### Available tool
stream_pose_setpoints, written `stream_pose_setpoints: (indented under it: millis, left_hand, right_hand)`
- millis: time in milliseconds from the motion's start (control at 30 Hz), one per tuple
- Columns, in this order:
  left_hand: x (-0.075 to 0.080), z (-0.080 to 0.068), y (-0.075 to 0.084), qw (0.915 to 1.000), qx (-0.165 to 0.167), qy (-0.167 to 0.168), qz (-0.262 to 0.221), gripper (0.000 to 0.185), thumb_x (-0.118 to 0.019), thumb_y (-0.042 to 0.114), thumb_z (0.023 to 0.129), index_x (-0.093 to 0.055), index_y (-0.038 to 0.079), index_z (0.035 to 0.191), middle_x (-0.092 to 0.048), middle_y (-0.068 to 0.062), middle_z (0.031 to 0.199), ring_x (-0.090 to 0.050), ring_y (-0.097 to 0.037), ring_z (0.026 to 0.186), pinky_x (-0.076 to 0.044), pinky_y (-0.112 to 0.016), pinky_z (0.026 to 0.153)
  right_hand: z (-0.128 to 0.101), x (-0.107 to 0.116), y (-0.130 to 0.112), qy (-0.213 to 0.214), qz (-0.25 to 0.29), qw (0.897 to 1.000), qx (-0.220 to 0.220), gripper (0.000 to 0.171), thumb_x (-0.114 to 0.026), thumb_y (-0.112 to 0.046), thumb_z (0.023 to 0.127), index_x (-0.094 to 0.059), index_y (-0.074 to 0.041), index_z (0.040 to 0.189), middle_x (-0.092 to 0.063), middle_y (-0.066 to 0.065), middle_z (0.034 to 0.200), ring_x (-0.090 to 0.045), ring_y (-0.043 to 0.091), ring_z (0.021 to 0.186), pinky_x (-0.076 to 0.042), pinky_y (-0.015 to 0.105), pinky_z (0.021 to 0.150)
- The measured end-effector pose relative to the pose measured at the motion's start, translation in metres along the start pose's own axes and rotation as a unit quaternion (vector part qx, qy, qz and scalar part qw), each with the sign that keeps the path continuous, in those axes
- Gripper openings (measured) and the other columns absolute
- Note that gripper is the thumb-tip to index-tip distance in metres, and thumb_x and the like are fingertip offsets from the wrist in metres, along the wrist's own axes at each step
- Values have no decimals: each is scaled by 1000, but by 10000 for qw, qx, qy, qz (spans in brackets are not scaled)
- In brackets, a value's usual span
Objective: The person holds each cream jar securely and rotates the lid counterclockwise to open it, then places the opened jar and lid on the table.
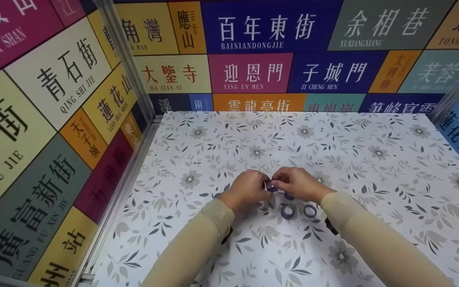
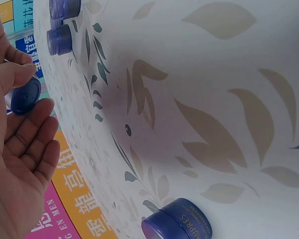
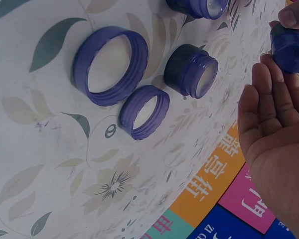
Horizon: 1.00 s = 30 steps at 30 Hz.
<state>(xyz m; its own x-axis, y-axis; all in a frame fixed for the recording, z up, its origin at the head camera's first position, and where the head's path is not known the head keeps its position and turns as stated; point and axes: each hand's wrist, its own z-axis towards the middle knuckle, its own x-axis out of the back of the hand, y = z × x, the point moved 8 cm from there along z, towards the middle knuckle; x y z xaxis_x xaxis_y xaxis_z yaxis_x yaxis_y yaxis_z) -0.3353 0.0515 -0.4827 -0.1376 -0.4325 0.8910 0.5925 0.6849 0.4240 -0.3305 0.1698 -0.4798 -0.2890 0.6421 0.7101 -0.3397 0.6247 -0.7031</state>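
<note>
Both hands meet over the patterned table around one small purple-blue jar (image 1: 270, 185). My left hand (image 1: 248, 188) grips it from the left with curled fingers. From the other side my right hand (image 1: 298, 184) pinches it with thumb and fingertips. In the left wrist view the jar (image 2: 26, 97) shows a dark blue rounded end. The right wrist view has the jar (image 3: 291, 50) between fingers and a thumb above it. Two purple ring-shaped lids (image 3: 109, 67) lie on the table just in front of the hands, near an uncovered jar (image 3: 192, 72).
Another uncovered jar (image 3: 202, 6) stands close to the first. A blue jar with lettering (image 2: 178, 219) sits apart, on the left hand's side. The white floral tabletop (image 1: 229, 247) meets panels (image 1: 249, 73) with street names at the back and sides.
</note>
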Motion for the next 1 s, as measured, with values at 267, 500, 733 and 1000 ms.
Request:
stream_pose_setpoints:
  millis: [267, 500, 733, 1000]
  left_hand:
    - [0, 1, 1, 10000, 43, -20, 13, 16, -74, 27, 76, -75, 13, 84, -57, 10, 65, -52, -11, 59, -43, -26, 58]
    - [0, 2, 3, 10000, 45, -9, 31, 16, -75, 28, 77, -74, 13, 83, -57, 10, 67, -54, -11, 60, -44, -26, 59]
    - [0, 0, 4, 9999, -43, -5, 111, 15, -74, 28, 77, -72, 14, 82, -56, 9, 65, -51, -11, 59, -42, -27, 57]
    - [4, -2, 5, 9998, -125, 43, 113, 15, -74, 28, 78, -72, 14, 83, -55, 8, 66, -50, -12, 59, -41, -27, 57]
  right_hand:
    - [-4, 4, -2, 88, 181, 9998, 25, 20, -75, -16, 89, -70, -7, 106, -71, -1, 95, -67, 16, 88, -53, 34, 76]
    - [-5, 7, -4, 133, 117, 9998, 77, 20, -76, -16, 87, -71, -9, 105, -72, -2, 95, -66, 15, 88, -53, 34, 76]
    - [-5, 5, -3, 26, 146, 9999, 79, 22, -76, -17, 87, -70, -8, 106, -71, -1, 96, -66, 17, 89, -53, 35, 77]
    - [-4, 2, 0, -175, 224, 9996, 17, 18, -72, -19, 90, -69, -8, 105, -73, -1, 93, -67, 16, 83, -54, 34, 72]
